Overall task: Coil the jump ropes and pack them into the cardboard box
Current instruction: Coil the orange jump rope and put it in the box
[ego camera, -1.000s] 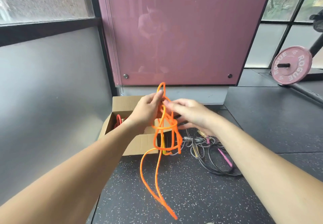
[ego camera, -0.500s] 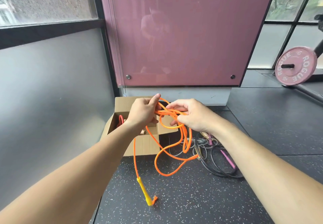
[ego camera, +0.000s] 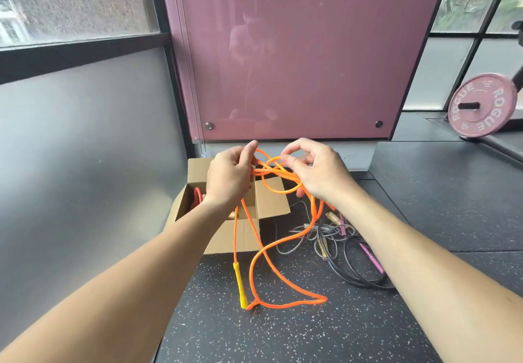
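Note:
Both hands hold an orange jump rope (ego camera: 278, 174) in the air above the open cardboard box (ego camera: 243, 235). My left hand (ego camera: 230, 177) grips a bunch of its strands; my right hand (ego camera: 317, 170) pinches a loop beside it. Long slack loops hang down to the floor, and its yellow handle (ego camera: 240, 285) dangles with the tip on the floor. Inside the box I see part of a red rope (ego camera: 197, 197) and a wooden handle (ego camera: 233, 215). Right of the box lies a tangle of grey, black and pink-handled ropes (ego camera: 336, 246).
The box stands in a corner, against a frosted glass wall (ego camera: 85, 150) on the left and a maroon panel (ego camera: 297, 60) behind. A pink weight plate (ego camera: 481, 105) on a bar sits far right. The floor is dark speckled rubber (ego camera: 311, 331).
The neat hanging coil has spread into loose loops between my hands. The yellow handle dropped into view and now reaches the floor, with more slack lying there.

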The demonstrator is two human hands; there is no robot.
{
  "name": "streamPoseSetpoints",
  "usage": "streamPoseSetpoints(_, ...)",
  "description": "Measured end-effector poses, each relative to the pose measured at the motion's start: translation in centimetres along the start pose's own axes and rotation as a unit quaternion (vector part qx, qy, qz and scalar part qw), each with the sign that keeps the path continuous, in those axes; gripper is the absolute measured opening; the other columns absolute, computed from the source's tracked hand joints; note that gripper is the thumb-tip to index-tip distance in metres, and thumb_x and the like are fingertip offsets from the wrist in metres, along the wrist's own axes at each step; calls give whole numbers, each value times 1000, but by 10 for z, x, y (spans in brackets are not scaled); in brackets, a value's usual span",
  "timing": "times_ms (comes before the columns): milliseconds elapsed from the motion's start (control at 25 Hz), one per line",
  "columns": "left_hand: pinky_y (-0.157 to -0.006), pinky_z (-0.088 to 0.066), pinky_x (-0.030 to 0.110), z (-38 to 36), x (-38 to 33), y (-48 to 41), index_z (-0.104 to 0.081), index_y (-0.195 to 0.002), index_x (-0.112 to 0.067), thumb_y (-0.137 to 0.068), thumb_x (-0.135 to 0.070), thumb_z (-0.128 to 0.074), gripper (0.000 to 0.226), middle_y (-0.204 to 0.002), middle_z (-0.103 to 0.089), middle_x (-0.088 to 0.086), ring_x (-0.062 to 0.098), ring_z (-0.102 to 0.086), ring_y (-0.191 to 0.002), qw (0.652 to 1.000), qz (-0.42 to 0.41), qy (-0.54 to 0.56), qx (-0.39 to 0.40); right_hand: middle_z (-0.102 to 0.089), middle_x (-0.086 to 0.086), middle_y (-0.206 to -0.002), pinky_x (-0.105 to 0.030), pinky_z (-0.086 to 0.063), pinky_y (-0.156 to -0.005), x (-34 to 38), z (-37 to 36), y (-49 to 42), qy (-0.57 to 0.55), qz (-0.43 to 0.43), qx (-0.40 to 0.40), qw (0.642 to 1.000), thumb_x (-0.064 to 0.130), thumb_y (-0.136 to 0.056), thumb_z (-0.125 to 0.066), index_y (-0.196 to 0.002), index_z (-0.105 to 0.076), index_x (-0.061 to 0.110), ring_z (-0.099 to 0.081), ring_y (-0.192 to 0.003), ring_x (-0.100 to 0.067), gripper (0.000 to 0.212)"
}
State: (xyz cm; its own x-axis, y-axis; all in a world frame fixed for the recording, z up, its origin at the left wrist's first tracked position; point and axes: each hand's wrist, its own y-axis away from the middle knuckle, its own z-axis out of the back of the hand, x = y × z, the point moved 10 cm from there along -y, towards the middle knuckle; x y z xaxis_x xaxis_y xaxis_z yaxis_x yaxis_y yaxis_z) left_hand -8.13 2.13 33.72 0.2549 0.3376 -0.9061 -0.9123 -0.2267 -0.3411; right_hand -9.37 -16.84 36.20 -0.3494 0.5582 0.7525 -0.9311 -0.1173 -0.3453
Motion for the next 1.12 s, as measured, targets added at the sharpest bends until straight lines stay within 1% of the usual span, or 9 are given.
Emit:
streamPoseSetpoints(200,-42,-41,18,3,-11,1,-63,-83,-14,-105,-36,-52,33,-54,-56,-2,6,-55,-41,999,-36,31,19,-60,6,-85,-23,-45,-62,26,3,7,38,165,15,985,49,-83,-78,-107,-70,36,-63,-67,-9,29)
streamPoseSetpoints(320,-38,-39,20,4,-7,0,-61,-86,-12,-107,-33,-48,33,-46,-53,-4,8,-50,-37,998,-18,61,26,-60,11,-104,-35,-51,-77,36,-18,12,171,242,63,953,48,-84,-73,-109,-69,36,-63,-87,-15,28)
streamPoseSetpoints(520,-40,-41,19,4,2,-5,-66,-89,-10,-103,-41,-55,35,-42,-53,-6,8,-51,-37,998,35,57,19,-66,3,-92,-39,-51,-76,27,-24,4,199,196,53,959,11,-86,-68,-100,-70,27,-63,-85,-25,21)
streamPoseSetpoints(640,-47,-49,22,9,4,-6,-67,-85,-14,-97,-41,-65,29,-48,-58,-12,3,-55,-44,998,44,42,-3,-72,4,-80,-32,-50,-72,10,-38,5,105,55,192,974,10,-91,-67,-95,-70,26,-64,-73,-17,17)
streamPoseSetpoints(760,-54,-54,26,11,-3,-7,-66,-84,-20,-96,-44,-65,26,-63,-65,-9,7,-62,-56,999,-3,-47,-12,-75,2,-90,-40,-56,-82,1,-43,15,99,29,255,961,10,-98,-58,-107,-64,22,-69,-84,-20,16)
streamPoseSetpoints(840,-57,-49,26,12,-1,-9,-66,-90,-20,-97,-46,-63,27,-69,-67,-6,9,-63,-59,994,6,-111,-4,-73,0,-99,-39,-56,-82,14,-25,10,137,126,150,971,6,-100,-49,-119,-64,19,-71,-86,-19,27)
streamPoseSetpoints(960,-56,-48,27,4,18,-9,-70,-82,-13,-98,-42,-63,34,-62,-63,-5,9,-54,-55,990,110,-54,71,-68,-8,-120,-42,-57,-81,42,13,17,193,271,-90,939,0,-94,-45,-131,-62,11,-70,-96,-33,42)
streamPoseSetpoints(1040,-50,-45,23,-4,18,-6,-70,-76,-14,-98,-42,-63,37,-59,-60,-6,7,-50,-51,985,138,-29,97,-68,-13,-107,-39,-52,-69,43,29,20,166,249,-187,936,-2,-95,-46,-120,-60,5,-66,-86,-39,30)
streamPoseSetpoints(1120,-45,-41,19,-17,7,-4,-72,-78,-14,-99,-45,-61,39,-54,-57,-9,3,-46,-42,986,110,-24,120,-61,-13,-100,-32,-39,-66,28,44,15,85,129,-253,955,-7,-93,-43,-113,-52,2,-60,-84,-36,24)
